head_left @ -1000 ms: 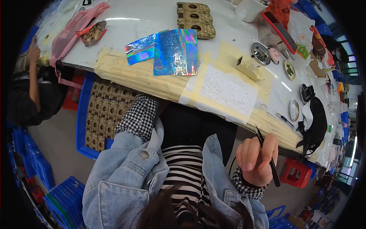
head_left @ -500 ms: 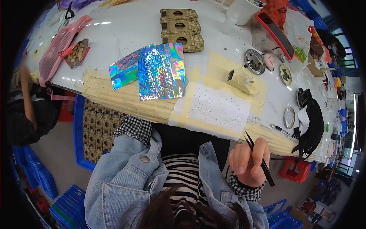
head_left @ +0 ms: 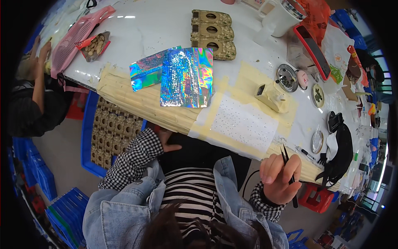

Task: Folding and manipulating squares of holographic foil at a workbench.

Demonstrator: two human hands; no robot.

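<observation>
Black tweezers (head_left: pixel 285 154) stand pointed up between the fingers of my right hand (head_left: pixel 282 174), just off the front edge of the table. Beyond their tips lies a white sheet (head_left: pixel 244 122) dotted with many tiny pieces, edged with yellow tape. My left hand (head_left: pixel 166 139) is down by the table's edge, close to a blue crate (head_left: pixel 88 137) of camouflage-patterned casings (head_left: pixel 111 122). Its thumb sticks out; the other fingers are mostly hidden. Two shiny holographic pouches (head_left: pixel 184 79) lie on the table left of the sheet.
Three camouflage casings (head_left: pixel 212 30) lie in a row at the back. A tape-wrapped block (head_left: pixel 273 97), a round metal dish (head_left: pixel 287 78), a red-cased phone (head_left: pixel 311 52) and a white mug (head_left: pixel 282 18) stand at the right. Another person's arm (head_left: pixel 39 79) shows at the left.
My left hand has come into view beside the crate as the left sleeve shifted. My right hand keeps the tweezers. The table appears slightly farther right, and the other person's arm has moved.
</observation>
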